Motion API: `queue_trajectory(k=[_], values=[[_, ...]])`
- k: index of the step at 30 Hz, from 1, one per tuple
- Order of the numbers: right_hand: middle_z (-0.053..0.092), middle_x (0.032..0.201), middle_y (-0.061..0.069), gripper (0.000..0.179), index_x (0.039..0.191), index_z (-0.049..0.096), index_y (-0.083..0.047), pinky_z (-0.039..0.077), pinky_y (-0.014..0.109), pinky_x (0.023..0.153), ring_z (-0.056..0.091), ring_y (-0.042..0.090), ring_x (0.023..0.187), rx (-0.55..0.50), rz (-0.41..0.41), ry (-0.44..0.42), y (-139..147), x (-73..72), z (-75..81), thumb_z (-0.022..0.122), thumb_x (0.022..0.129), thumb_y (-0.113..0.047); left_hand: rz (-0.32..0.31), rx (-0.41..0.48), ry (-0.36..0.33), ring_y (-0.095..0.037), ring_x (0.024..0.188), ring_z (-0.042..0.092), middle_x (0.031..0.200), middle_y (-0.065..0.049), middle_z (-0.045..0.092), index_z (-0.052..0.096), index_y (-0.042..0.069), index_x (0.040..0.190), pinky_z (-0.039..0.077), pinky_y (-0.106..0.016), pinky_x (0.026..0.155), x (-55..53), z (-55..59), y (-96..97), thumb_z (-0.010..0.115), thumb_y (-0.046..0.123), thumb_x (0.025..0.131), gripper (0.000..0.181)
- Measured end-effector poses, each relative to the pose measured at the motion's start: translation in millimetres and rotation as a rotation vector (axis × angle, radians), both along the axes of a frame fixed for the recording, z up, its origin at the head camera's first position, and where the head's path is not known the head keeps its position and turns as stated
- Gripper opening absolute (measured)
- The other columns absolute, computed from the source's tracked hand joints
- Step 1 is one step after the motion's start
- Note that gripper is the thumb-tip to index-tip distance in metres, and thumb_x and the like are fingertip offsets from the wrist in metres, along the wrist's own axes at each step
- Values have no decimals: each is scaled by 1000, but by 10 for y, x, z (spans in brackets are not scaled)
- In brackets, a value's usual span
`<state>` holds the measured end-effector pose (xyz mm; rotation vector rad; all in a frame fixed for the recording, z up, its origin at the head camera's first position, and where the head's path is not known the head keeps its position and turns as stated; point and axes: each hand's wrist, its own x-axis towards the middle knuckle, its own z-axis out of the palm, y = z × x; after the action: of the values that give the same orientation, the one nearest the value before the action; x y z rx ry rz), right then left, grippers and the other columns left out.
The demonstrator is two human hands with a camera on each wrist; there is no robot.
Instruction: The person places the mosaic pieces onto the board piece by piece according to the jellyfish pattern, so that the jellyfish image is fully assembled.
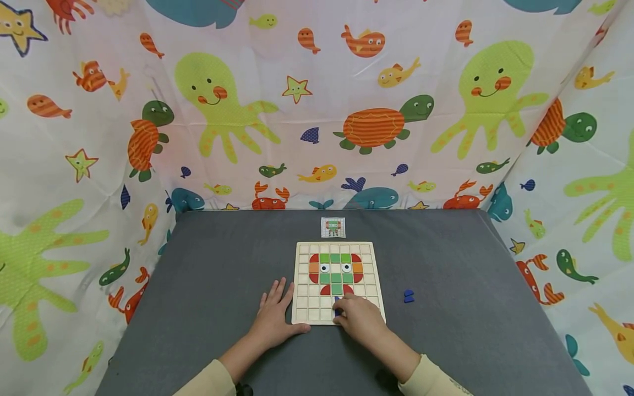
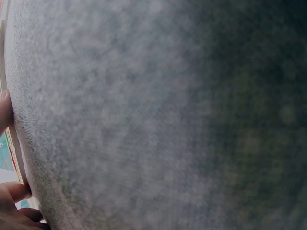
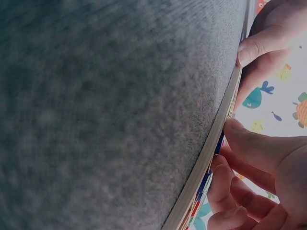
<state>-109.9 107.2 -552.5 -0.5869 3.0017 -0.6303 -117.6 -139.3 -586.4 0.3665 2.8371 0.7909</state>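
Note:
A light wooden grid board lies on the grey table. Red, green and orange tiles form a face-like figure with two eye tiles on it. My left hand rests at the board's left front corner, fingers spread and straight, thumb along the front edge. At the lower middle of the grid, my right hand pinches a blue tile between thumb and fingers, partly covering it. The right wrist view shows the thumb at the board's edge beside blue. Only fingertips and the board's edge show in the left wrist view.
Two or more small blue tiles lie on the grey table right of the board. Behind the board is a small pattern card with a similar figure. A curtain printed with sea animals hangs around the table.

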Motion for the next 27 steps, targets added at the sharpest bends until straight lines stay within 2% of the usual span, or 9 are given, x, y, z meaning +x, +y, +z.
queue_trajectory(k=[10, 16, 21, 27], values=[[66, 84, -4, 16, 94, 79, -15, 52, 32, 63, 58, 9, 69, 16, 6, 11, 13, 16, 13, 86, 80, -19, -3, -5, 4, -37, 156, 13, 168, -17, 18, 30, 9, 160, 17, -63, 121, -5, -22, -1, 79, 65, 75, 113], [68, 88, -4, 17, 97, 79, -15, 53, 32, 65, 59, 8, 72, -27, 3, 35, 82, 29, 60, 85, 81, -17, 1, -14, 2, -37, 156, 13, 168, -16, 18, 30, 10, 160, 17, -63, 121, -7, -28, 1, 79, 66, 74, 114], [71, 91, -4, 19, 99, 79, -15, 52, 30, 66, 58, 6, 71, -80, -97, 31, 278, 39, 156, 85, 81, -17, 4, -12, -15, -37, 156, 12, 168, -16, 18, 30, 10, 160, 16, -63, 121, -5, -12, 5, 80, 66, 73, 115], [70, 92, -1, 22, 102, 79, -13, 46, 29, 60, 53, 7, 68, -93, -243, -7, 698, 38, 229, 84, 82, -16, 7, -16, -25, -36, 157, 11, 169, -15, 17, 29, 10, 160, 15, -62, 122, -13, 5, 12, 80, 66, 74, 114]])
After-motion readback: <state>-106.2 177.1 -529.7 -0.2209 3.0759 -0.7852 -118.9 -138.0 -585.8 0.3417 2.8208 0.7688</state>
